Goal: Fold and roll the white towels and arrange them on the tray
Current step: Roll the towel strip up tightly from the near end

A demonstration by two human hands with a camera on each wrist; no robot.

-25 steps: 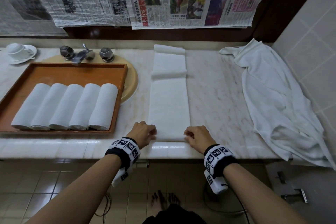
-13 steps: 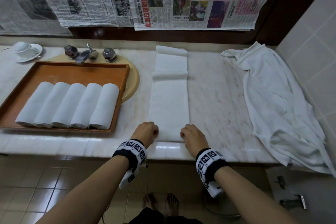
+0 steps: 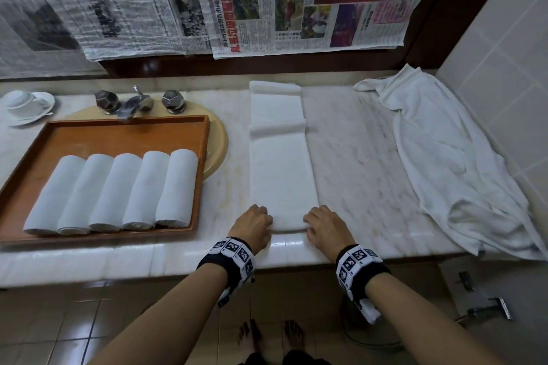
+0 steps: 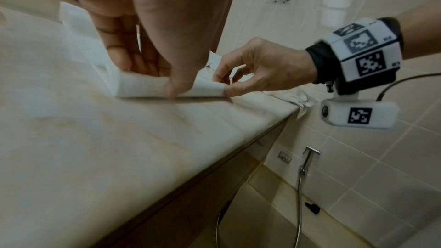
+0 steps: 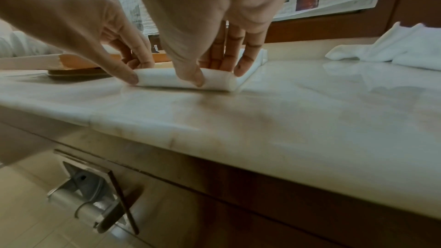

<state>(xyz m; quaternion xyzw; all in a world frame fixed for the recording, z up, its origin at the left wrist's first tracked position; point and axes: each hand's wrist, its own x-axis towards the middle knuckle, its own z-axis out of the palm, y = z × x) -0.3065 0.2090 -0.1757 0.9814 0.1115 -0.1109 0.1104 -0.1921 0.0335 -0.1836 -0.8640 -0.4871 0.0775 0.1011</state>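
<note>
Since the earlier frame, both hands have been moved toward 12 o'clock; the folded towel's (image 3: 280,175) near edge is now curled into a first turn on the desk (image 3: 355,157). It is pinched by left hand (image 3: 252,227) and right hand (image 3: 324,227). Rolling judged just begun; five rolls lie in the tray (image 3: 118,130) at 9 o'clock.

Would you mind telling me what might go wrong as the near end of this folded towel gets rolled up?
1. The left hand and right hand pinch the roll's ends, so its middle may slacken.
2. The folded towel has a raised crease farther along, which could make the roll lumpy.
3. The tray already holds five rolled towels, so a fat roll may fit poorly.
</note>
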